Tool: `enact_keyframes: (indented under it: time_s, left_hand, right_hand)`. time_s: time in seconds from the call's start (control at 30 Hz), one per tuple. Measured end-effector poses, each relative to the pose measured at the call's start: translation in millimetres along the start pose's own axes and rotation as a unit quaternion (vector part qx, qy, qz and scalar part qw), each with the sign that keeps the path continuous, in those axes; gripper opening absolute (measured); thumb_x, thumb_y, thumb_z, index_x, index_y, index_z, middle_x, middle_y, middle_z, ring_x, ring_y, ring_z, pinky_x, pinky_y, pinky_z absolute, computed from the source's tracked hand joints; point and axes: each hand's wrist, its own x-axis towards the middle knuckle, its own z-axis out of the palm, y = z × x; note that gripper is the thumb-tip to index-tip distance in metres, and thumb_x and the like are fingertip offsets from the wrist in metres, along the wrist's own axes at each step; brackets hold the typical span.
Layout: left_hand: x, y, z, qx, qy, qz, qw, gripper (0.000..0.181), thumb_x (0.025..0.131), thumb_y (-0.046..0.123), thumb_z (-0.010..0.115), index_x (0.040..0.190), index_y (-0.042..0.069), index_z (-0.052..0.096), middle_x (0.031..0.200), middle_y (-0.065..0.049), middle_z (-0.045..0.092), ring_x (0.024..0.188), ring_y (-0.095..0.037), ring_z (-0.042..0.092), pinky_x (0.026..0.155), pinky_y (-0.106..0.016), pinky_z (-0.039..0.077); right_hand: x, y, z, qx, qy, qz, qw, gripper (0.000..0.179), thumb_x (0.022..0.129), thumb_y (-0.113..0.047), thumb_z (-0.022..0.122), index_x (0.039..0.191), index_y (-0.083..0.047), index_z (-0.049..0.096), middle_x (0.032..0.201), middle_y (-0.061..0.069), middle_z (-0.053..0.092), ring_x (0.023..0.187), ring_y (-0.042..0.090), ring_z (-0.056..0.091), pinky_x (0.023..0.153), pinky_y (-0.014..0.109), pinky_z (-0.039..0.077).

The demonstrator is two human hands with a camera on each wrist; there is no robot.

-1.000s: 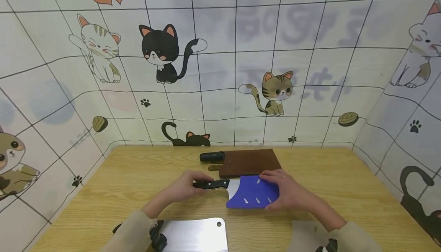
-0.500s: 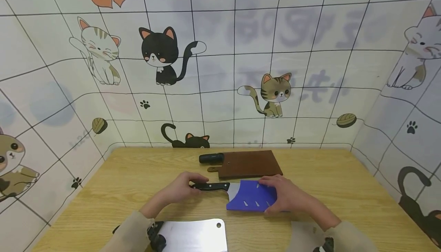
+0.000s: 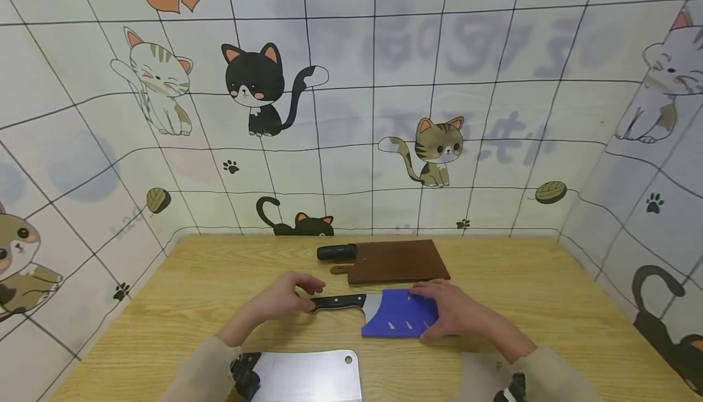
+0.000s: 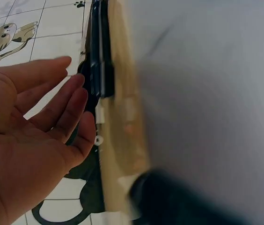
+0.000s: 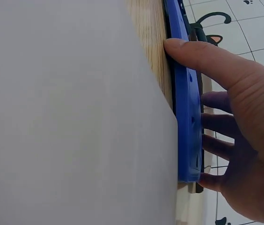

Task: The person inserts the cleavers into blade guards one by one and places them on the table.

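A knife with a black riveted handle (image 3: pixel 339 302) and a broad blade lies across the middle of the table. A blue sheath (image 3: pixel 398 316) with small slots covers most of the blade, leaving a bare strip by the handle. My right hand (image 3: pixel 458 310) holds the sheath at its right end, thumb on the near edge and fingers over the far edge. At the handle's butt is my left hand (image 3: pixel 282 298), its fingers (image 4: pixel 73 105) relaxed and spread around nothing. Whether its thumb touches the handle, I cannot tell.
Behind the knife lies a brown wooden board (image 3: pixel 398 262) beside a black handle (image 3: pixel 337 252). A bare metal cleaver (image 3: pixel 307 377) lies in front, partly under my left sleeve. Near the right sleeve is a pale flat thing (image 3: pixel 480 374). Cat-print walls enclose the table (image 3: pixel 219 268).
My left hand has let go of the knife handle and drawn back to the left. The sheathed knife has shifted slightly toward me, with my right hand staying on the sheath.
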Motion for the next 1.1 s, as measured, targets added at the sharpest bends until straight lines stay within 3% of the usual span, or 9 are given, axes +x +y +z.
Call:
enact_keyframes:
  time_s: [0.2,0.4,0.67,0.8,0.9,1.03,1.1]
  left_hand:
    - [-19.7,-2.4,-25.8,0.001,-0.003,0.011,0.9999,0.035,0.090,0.003,0.074,0.124,-0.003,0.070,0.113,-0.015,0.070,0.099,-0.025,0.062,0.079,-0.033,0.051]
    - [-50.5,-5.2,-45.3,-0.053,-0.022,0.022,0.9981,0.037,0.091,0.001,0.072,0.127,-0.010,0.066,0.115,-0.024,0.067,0.095,-0.021,0.066,0.077,-0.029,0.055]
    - [-89.9,-16.8,-51.4,-0.070,-0.039,0.014,0.9966,0.040,0.093,0.005,0.074,0.129,-0.009,0.064,0.113,-0.019,0.068,0.096,-0.020,0.066,0.077,-0.029,0.055]
    - [-112.3,-27.5,-55.3,-0.061,-0.045,-0.001,0.9971,0.039,0.091,0.008,0.076,0.127,-0.006,0.067,0.111,-0.013,0.070,0.092,-0.015,0.064,0.074,-0.028,0.054]
    - [-128.8,-35.1,-59.9,-0.058,-0.052,-0.006,0.9969,0.037,0.090,0.008,0.077,0.124,-0.005,0.069,0.108,-0.010,0.070,0.087,-0.012,0.062,0.070,-0.028,0.053]
    - [-145.3,-45.2,-65.0,-0.067,-0.058,0.009,0.9960,0.038,0.088,0.006,0.078,0.122,-0.007,0.068,0.107,-0.008,0.071,0.088,-0.013,0.063,0.071,-0.029,0.054]
    - [-151.2,-49.8,-66.7,-0.071,-0.060,0.015,0.9955,0.039,0.087,0.006,0.079,0.122,-0.008,0.068,0.108,-0.008,0.073,0.091,-0.013,0.064,0.072,-0.029,0.054]
  right_hand:
    - [-7.9,-0.5,-14.0,0.029,0.023,-0.033,0.9988,0.093,0.068,-0.046,0.093,0.144,-0.004,0.058,0.146,0.021,0.053,0.134,0.049,0.043,0.104,0.069,0.035]
    - [-27.5,1.3,-28.0,0.027,0.051,-0.039,0.9976,0.089,0.073,-0.042,0.092,0.145,-0.004,0.056,0.147,0.020,0.053,0.134,0.050,0.043,0.101,0.071,0.037]
    - [-72.5,9.0,-30.5,0.039,0.027,0.035,0.9982,0.093,0.069,-0.040,0.094,0.147,-0.007,0.055,0.144,0.019,0.053,0.131,0.046,0.046,0.099,0.066,0.042]
    - [-97.6,19.7,-26.3,0.017,0.008,0.050,0.9986,0.101,0.063,-0.041,0.096,0.147,-0.004,0.053,0.144,0.022,0.053,0.130,0.051,0.044,0.097,0.072,0.037]
    - [-113.3,24.7,-22.9,0.018,-0.028,0.110,0.9934,0.109,0.059,-0.045,0.096,0.150,-0.008,0.049,0.148,0.021,0.049,0.133,0.052,0.039,0.097,0.075,0.035]
    - [-132.3,28.4,-18.8,0.030,-0.067,0.171,0.9825,0.112,0.065,-0.057,0.092,0.155,-0.012,0.043,0.148,0.021,0.047,0.130,0.046,0.045,0.096,0.069,0.041]
    - [-140.9,32.1,-16.1,0.032,-0.073,0.151,0.9853,0.108,0.072,-0.061,0.087,0.156,-0.009,0.040,0.146,0.022,0.047,0.127,0.047,0.049,0.094,0.069,0.044]
